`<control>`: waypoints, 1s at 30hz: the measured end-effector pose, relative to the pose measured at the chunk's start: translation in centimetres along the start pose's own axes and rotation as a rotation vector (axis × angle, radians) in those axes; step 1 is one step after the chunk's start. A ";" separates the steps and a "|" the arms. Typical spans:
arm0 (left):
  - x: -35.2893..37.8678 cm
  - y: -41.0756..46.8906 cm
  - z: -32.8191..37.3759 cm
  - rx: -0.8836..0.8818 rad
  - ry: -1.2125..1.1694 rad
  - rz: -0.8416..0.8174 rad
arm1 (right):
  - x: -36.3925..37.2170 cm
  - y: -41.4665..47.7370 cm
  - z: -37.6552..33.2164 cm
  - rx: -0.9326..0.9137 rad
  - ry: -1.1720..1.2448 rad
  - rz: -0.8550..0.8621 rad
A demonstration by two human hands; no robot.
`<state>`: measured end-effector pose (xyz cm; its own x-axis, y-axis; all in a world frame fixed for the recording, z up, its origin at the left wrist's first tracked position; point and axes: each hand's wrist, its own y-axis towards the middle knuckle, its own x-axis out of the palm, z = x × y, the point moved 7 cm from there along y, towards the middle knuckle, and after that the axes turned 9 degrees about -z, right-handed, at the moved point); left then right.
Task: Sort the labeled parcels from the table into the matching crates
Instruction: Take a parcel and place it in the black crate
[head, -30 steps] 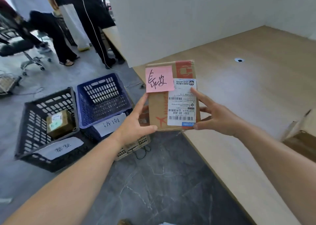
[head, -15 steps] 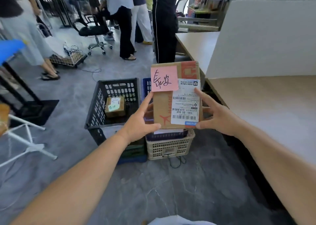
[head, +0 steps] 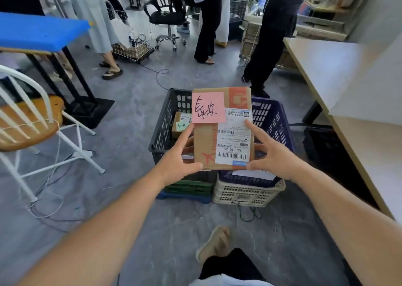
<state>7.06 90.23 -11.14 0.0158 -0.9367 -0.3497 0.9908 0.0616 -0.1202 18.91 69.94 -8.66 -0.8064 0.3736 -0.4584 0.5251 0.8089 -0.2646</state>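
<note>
A brown cardboard parcel (head: 206, 146) with a pink handwritten note and a white shipping label is held up in front of me, above the crates. My left hand (head: 178, 157) grips its left edge and bottom corner. My right hand (head: 272, 155) grips its right edge, index finger lying on the label. Behind it on the floor stand a black crate (head: 165, 124) and a dark blue crate (head: 274, 120). A smaller parcel (head: 181, 122) with a green note lies inside the black crate. The crates' front labels are mostly hidden by the parcel.
The blue crate sits on a beige crate (head: 248, 194); green and blue crates (head: 187, 190) lie under the black one. The wooden table (head: 339, 85) runs along the right. A white chair (head: 32, 120) stands left. Several people stand behind the crates. Cables cross the floor.
I have turned left from the table to face the crates. The parcel stays gripped in both hands and now hangs right over the black and blue crates.
</note>
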 end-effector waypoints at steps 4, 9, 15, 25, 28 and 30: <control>-2.3 2.1 -2.1 -0.045 -0.013 0.008 | 0.1 4.3 0.8 0.022 0.031 -0.028; -5.9 6.7 -4.9 -0.099 -0.028 0.005 | -0.4 11.2 1.9 0.057 0.054 -0.057; -10.6 12.4 -9.7 -0.176 -0.074 -0.046 | 0.8 20.8 4.3 0.108 0.123 -0.136; -13.8 18.0 -18.7 -0.357 -0.148 -0.080 | 3.4 31.2 9.4 0.245 0.257 -0.292; -12.9 18.9 -21.2 -0.395 -0.154 -0.129 | 4.3 31.9 11.7 0.319 0.312 -0.324; -12.4 19.7 -22.3 -0.441 -0.164 -0.165 | 4.8 32.2 13.2 0.367 0.321 -0.347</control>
<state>23.43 110.76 -29.94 -0.0803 -0.9860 -0.1459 0.8314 0.0145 -0.5554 35.52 91.76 -30.53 -0.9595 0.2803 -0.0284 0.2296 0.7195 -0.6554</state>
